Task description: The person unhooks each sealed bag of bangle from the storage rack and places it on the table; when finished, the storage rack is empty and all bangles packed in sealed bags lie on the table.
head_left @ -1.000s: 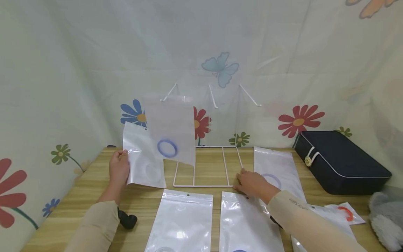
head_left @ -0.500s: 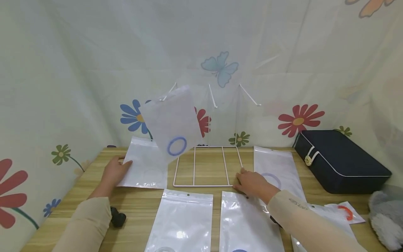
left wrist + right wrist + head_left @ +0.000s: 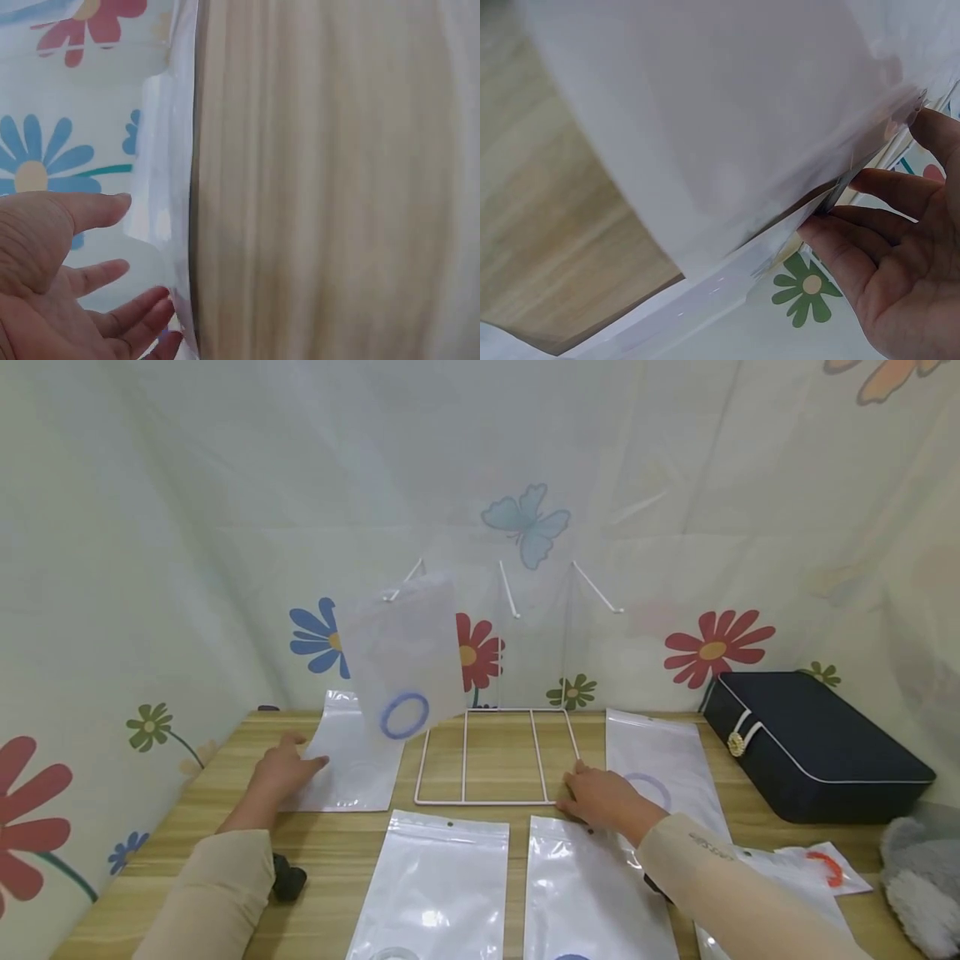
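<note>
My left hand (image 3: 281, 768) is at the left edge of a white zip bag (image 3: 352, 760) lying on the table, its fingers spread. In the left wrist view, the fingertips overlap the bag's edge. My right hand (image 3: 603, 795) holds the front right corner of a white wire display rack (image 3: 480, 802); the right wrist view has a thin wire between thumb and forefinger. From the rack's left hook (image 3: 402, 583) hangs a zip bag (image 3: 401, 647) with a purple ring (image 3: 405, 716), partly covering the bag below.
More zip bags lie in front of the rack, including one (image 3: 446, 885) at centre and one (image 3: 592, 877) under my right forearm. Another bag (image 3: 660, 752) lies right of the rack. A dark case (image 3: 817, 735) and a grey plush thing (image 3: 918, 877) stand farther right.
My left hand has lowered the zip bag onto the table, let go of it and spread its fingers. The hanging bag swings. My right hand stays at the rack's corner.
</note>
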A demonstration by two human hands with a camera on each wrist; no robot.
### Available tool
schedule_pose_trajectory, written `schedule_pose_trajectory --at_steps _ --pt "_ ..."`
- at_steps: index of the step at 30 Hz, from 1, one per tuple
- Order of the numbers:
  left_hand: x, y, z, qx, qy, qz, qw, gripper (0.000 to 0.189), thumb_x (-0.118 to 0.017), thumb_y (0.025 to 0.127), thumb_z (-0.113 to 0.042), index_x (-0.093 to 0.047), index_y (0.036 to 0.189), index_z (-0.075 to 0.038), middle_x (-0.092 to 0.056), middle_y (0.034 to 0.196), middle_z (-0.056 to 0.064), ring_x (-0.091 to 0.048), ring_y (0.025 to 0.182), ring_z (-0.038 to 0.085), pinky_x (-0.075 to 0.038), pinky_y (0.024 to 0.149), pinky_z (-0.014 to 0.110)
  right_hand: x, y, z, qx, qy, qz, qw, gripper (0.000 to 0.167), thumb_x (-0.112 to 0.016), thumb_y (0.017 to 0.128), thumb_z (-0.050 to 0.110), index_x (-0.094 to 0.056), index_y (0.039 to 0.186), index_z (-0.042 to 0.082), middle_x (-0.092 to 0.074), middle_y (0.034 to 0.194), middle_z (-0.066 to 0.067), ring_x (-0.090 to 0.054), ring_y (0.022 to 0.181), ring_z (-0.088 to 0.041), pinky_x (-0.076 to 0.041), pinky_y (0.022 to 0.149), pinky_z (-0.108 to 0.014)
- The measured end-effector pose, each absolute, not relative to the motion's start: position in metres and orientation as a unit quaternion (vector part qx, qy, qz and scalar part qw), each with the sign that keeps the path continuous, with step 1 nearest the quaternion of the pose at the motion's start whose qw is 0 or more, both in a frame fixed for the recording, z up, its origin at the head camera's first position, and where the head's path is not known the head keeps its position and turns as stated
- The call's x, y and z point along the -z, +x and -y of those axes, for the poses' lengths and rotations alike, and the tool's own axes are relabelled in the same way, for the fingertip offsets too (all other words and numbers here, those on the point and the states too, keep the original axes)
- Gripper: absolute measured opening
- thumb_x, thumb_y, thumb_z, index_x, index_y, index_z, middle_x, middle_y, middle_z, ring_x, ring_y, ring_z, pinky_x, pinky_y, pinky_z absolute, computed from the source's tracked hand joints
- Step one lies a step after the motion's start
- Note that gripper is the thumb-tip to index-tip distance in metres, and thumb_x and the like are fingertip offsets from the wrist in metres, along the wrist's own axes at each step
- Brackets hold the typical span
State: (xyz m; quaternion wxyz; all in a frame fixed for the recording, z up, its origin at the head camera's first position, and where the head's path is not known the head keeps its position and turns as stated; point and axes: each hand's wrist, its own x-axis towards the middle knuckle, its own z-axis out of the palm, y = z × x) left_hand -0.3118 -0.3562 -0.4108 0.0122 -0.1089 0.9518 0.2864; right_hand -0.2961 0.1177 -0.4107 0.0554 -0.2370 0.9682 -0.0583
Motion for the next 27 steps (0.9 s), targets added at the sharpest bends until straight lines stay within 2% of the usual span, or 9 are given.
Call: schedule_pose_trajectory --at_steps 3,5,9,11,16,20,23,27 --pt "0.405 -0.311 0.345 -0.282 -0.105 -0.953 0.004 0.074 -0.052 0.099 -0.042 -0.026 0.148 0.006 -0.033 0.142 0.041 -0.03 0.127 0.062 -0.03 0.101 0.07 0.41 -0.295 -0.117 0.061 -0.236 -0.968 0.06 0.055 -0.061 0.098 0.031 -0.055 0.132 -0.012 -0.043 0.138 -0.041 -0.052 0.121 -0.051 -0.044 0.1 -0.057" --pt "0.397 -0.312 0.334 -0.306 -0.089 -0.948 -0.016 0.071 -0.044 0.102 -0.045 -0.027 0.149 0.006 -0.033 0.145 0.04 -0.03 0.13 0.06 -0.029 0.103 0.069 0.41 -0.294 -0.118 0.06 -0.235 -0.968 0.06 0.054 -0.062 0.098 0.031 -0.055 0.132 -0.012 -0.043 0.138 -0.042 -0.052 0.121 -0.051 -0.045 0.1 -0.057" --pt "0.376 -0.312 0.31 -0.406 -0.043 -0.91 -0.075 0.073 -0.025 0.105 -0.055 -0.025 0.154 0.0 -0.036 0.151 0.029 -0.032 0.139 0.049 -0.028 0.109 0.065 0.409 -0.294 -0.118 0.056 -0.234 -0.969 0.055 0.054 -0.062 0.098 0.031 -0.056 0.131 -0.011 -0.044 0.137 -0.041 -0.054 0.12 -0.051 -0.046 0.099 -0.056" --pt "0.364 -0.311 0.297 -0.463 -0.013 -0.88 -0.106 0.074 -0.022 0.104 -0.057 -0.022 0.156 -0.005 -0.038 0.153 0.024 -0.03 0.142 0.044 -0.024 0.113 0.062 0.408 -0.294 -0.119 0.054 -0.232 -0.97 0.055 0.054 -0.062 0.098 0.031 -0.056 0.131 -0.011 -0.044 0.137 -0.041 -0.054 0.119 -0.051 -0.046 0.098 -0.056" --pt "0.339 -0.309 0.268 -0.557 0.068 -0.813 -0.154 0.067 -0.037 0.105 -0.05 -0.02 0.157 -0.011 -0.039 0.152 0.022 -0.031 0.144 0.037 -0.02 0.117 0.057 0.408 -0.294 -0.119 0.057 -0.231 -0.97 0.051 0.054 -0.062 0.097 0.032 -0.057 0.131 -0.01 -0.045 0.137 -0.041 -0.055 0.118 -0.051 -0.047 0.097 -0.056" --pt "0.329 -0.31 0.254 -0.593 0.079 -0.78 -0.184 0.062 -0.048 0.104 -0.039 -0.026 0.153 -0.007 -0.047 0.143 0.022 -0.044 0.135 0.031 -0.029 0.115 0.047 0.41 -0.295 -0.118 0.061 -0.23 -0.97 0.051 0.054 -0.062 0.097 0.031 -0.057 0.131 -0.01 -0.044 0.138 -0.041 -0.054 0.119 -0.051 -0.046 0.098 -0.057" --pt "0.327 -0.312 0.249 -0.597 0.06 -0.772 -0.21 0.056 -0.052 0.103 -0.035 -0.035 0.146 -0.004 -0.057 0.133 0.022 -0.055 0.12 0.025 -0.038 0.107 0.037 0.41 -0.296 -0.117 0.065 -0.23 -0.969 0.056 0.054 -0.062 0.098 0.031 -0.056 0.132 -0.01 -0.044 0.138 -0.041 -0.053 0.12 -0.051 -0.045 0.099 -0.057" --pt "0.327 -0.311 0.247 -0.585 0.028 -0.777 -0.228 0.051 -0.053 0.102 -0.039 -0.048 0.137 -0.002 -0.061 0.129 0.019 -0.058 0.109 0.017 -0.045 0.093 0.027 0.41 -0.296 -0.117 0.063 -0.231 -0.969 0.059 0.055 -0.061 0.098 0.032 -0.055 0.132 -0.01 -0.043 0.139 -0.041 -0.053 0.121 -0.051 -0.045 0.1 -0.057"
